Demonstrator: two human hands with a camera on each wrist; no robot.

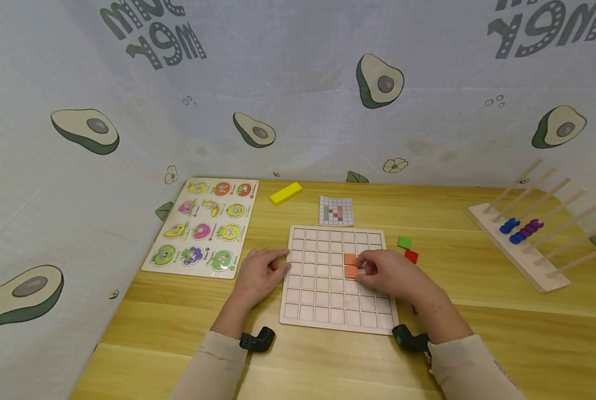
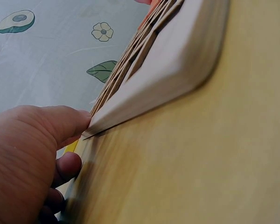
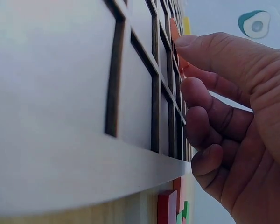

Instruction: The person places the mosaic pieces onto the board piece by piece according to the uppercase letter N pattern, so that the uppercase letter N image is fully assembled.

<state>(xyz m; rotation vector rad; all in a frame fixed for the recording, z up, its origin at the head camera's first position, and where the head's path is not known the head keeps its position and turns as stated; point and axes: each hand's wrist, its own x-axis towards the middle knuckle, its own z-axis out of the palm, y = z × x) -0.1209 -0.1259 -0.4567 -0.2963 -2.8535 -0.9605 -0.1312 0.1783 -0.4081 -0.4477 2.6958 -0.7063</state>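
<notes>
A pale wooden grid board (image 1: 308, 297) lies flat on the table. Two orange square tiles are on it, an upper one (image 1: 350, 259) and a lower one (image 1: 350, 271), right of the middle. My right hand (image 1: 390, 272) pinches the lower orange tile with thumb and index finger at its cell. In the right wrist view the thumb meets an orange tile (image 3: 174, 30), and the other fingers are curled. My left hand (image 1: 258, 275) touches the board's left edge with index finger and thumb. The left wrist view shows a fingertip against the board's side (image 2: 144, 100).
Beyond the board lies a small pattern card (image 1: 345, 212); a yellow block (image 1: 286, 193) is farther left. A fruit puzzle board (image 1: 250, 222) lies at left. Green (image 1: 405, 242) and red (image 1: 411, 256) tiles lie right of the grid. A peg rack (image 1: 513, 247) with beads stands far right.
</notes>
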